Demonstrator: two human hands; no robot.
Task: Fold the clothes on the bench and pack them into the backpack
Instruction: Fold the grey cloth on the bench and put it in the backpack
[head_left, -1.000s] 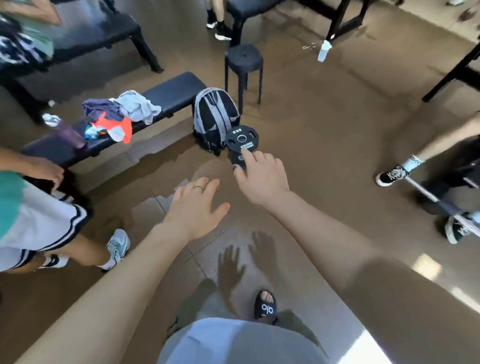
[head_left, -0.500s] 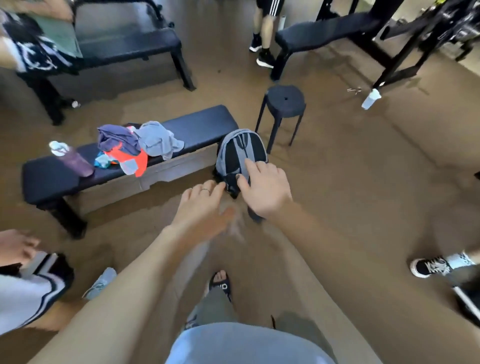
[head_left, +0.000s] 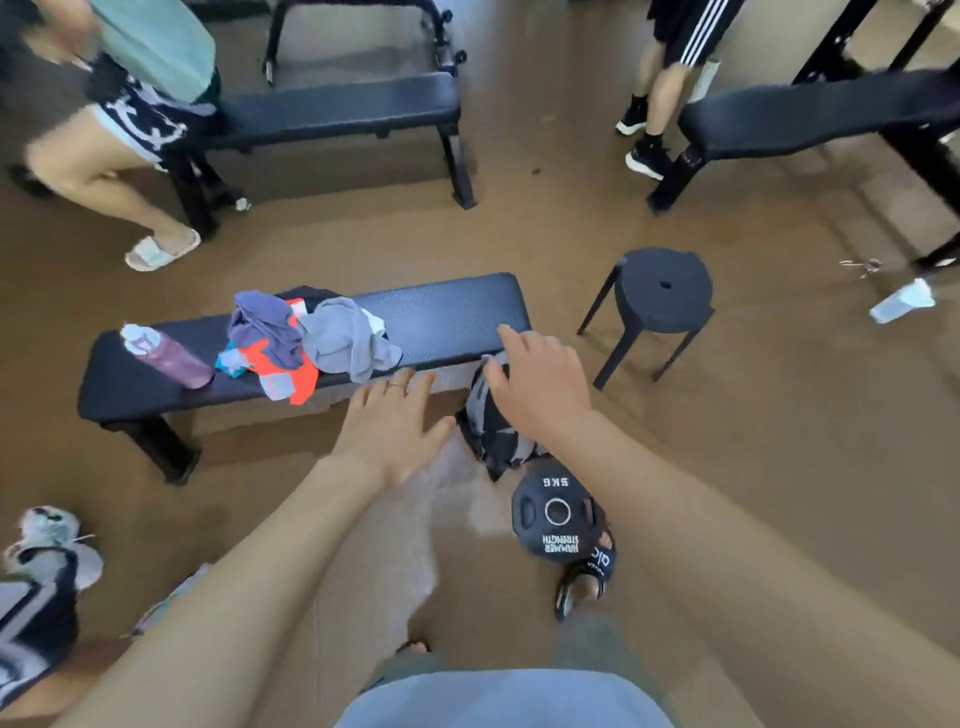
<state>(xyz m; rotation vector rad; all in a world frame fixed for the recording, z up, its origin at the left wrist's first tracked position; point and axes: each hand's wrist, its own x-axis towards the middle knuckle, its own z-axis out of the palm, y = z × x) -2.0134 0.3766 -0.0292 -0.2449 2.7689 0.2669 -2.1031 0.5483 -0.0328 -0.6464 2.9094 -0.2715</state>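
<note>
Reaching in, nothing held yet.
My left hand (head_left: 387, 431) and right hand (head_left: 540, 387) have fingers spread; the weight plate (head_left: 558, 514) below my right fingers could trip me, and a careless sweep left could topple the bottle (head_left: 169, 356) beside the clothes (head_left: 306, 343).

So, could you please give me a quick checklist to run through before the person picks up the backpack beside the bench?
1. Right hand over grey-and-black backpack: ok.
2. Right hand's grip on it: cannot tell.
3. Left hand free, fingers spread: ok.
4. Crumpled clothes pile on the black padded bench, unfolded: not ok.
5. Black weight plate leaning by the backpack: not ok.
6. Backpack zip open: cannot tell.
</note>
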